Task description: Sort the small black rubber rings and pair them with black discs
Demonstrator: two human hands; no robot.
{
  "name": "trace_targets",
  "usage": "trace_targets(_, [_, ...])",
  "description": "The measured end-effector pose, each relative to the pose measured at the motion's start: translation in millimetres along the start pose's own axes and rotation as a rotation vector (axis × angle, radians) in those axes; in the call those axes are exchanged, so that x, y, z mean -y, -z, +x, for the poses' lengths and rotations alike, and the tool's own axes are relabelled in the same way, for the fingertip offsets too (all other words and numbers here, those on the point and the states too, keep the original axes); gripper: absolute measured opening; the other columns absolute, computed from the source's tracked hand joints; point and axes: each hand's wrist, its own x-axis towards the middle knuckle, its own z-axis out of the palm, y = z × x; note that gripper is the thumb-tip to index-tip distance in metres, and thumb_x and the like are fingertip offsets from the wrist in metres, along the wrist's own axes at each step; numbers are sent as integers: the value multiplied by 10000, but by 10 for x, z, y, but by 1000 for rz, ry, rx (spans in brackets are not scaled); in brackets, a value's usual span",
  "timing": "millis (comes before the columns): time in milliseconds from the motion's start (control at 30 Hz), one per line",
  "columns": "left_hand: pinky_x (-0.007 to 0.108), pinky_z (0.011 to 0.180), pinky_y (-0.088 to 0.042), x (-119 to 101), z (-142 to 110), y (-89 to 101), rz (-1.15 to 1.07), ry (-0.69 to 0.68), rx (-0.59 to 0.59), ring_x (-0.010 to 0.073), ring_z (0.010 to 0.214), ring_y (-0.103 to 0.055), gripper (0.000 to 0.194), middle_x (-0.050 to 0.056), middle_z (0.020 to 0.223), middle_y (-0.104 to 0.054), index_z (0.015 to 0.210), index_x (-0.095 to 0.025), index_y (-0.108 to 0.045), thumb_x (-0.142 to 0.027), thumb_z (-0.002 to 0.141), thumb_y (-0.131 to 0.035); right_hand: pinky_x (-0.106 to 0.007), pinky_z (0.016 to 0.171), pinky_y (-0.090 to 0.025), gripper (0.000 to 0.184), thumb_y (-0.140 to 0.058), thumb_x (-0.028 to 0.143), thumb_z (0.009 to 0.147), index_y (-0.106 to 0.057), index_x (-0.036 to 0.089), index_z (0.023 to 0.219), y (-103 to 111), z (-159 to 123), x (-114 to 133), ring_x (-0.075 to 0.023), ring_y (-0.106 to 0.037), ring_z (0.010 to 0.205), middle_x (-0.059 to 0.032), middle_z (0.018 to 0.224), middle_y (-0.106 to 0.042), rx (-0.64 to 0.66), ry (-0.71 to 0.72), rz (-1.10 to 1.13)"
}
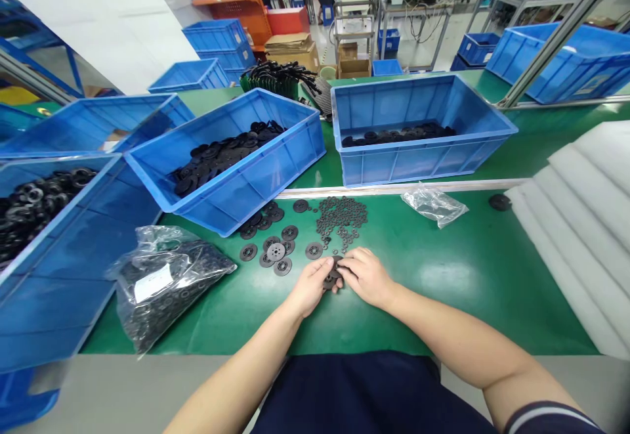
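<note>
My left hand is closed around a black disc, held just above the green table near its front. My right hand meets it from the right, with bent fingertips at the disc's upper edge; whether a small part is pinched there is hidden. Beyond the hands lies a spread of small black rings. One loose black disc rests just left of the rings. Farther left is a group of several similar discs, one with a lighter grey face on top.
Blue bins of black parts stand behind, one at centre left and one at centre right. A clear bag of black rings lies left. An emptied-looking plastic bag, a single disc and white foam sheets are right.
</note>
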Motion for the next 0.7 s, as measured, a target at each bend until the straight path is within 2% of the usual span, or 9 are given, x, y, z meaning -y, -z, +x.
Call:
trace_targets(167, [224, 521, -415, 4, -24, 26, 38, 14, 38, 113, 543, -550, 344, 36, 610, -620, 810, -143, -614, -485, 834, -595, -331, 798, -454, 227, -512, 280, 936, -723, 207, 893, -6, 9, 10, -178, -550, 807, -64, 819, -625, 0, -5, 64])
trace_targets(267, [222, 516, -409, -30, -29, 65, 61, 16, 21, 106, 536, -542, 299, 22, 607, -610, 811, -136, -621, -432, 791, -663, -342, 811, -463, 223, -515, 303, 935, -723, 222, 936, -21, 2, -5, -179, -563, 819, -59, 830, -627, -5, -34, 115])
trace_targets(333, [231, 503, -408, -94, -18, 143, 66, -9, -55, 110, 530, -545, 285, 34, 639, -633, 804, -134, -624, -408, 758, -687, -348, 824, -464, 227, -524, 328, 930, -702, 216, 1017, -29, 3, -43, -187, -568, 856, -69, 885, -635, -13, -49, 111])
trace_targets(433, [268, 516, -443, -220, 25, 344, 128, -94, -235, 145, 565, -590, 283, 85, 748, -688, 854, -127, -626, -380, 735, -669, -366, 836, -448, 271, -519, 317, 930, -661, 189, 1122, -30, 33, -122, -217, -546, 912, -102, 959, -622, 37, -108, -30])
trace_targets(500, [306, 565, -481, -291, 69, 496, 298, -169, -357, 172, 620, -623, 307, 111, 861, -706, 963, -127, -623, -336, 738, -632, -379, 817, -429, 286, -517, 285, 926, -649, 182, 1159, -27, 69, -167, -238, -521, 918, -118, 969, -598, 129, -173, -169])
trace_targets(567, [345, 665, -506, -330, 122, 617, 585, -253, -452, 199, 719, -644, 320, 113, 955, -699, 1035, -142, -621, -293, 754, -591, -377, 785, -405, 279, -512, 256, 925, -660, 190, 1152, -29, 97, -194, -248, -498, 905, -121, 945, -576, 224, -214, -271])
trace_targets(633, [373, 782, -492, -334, 180, 682, 910, -316, -476, 232, 840, -638, 284, 110, 989, -683, 1016, -161, -640, -294, 770, -587, -365, 761, -378, 264, -491, 231, 933, -683, 197, 1110, -38, 104, -205, -244, -484, 885, -118, 910, -564, 272, -215, -316])
trace_targets(700, [378, 835, -468, -315, 239, 693, 1166, -319, -442, 261, 908, -617, 262, 117, 994, -657, 954, -168, -651, -341, 757, -639, -354, 751, -359, 260, -476, 221, 940, -693, 203, 1080, -52, 89, -209, -236, -478, 875, -111, 897, -565, 272, -194, -326])
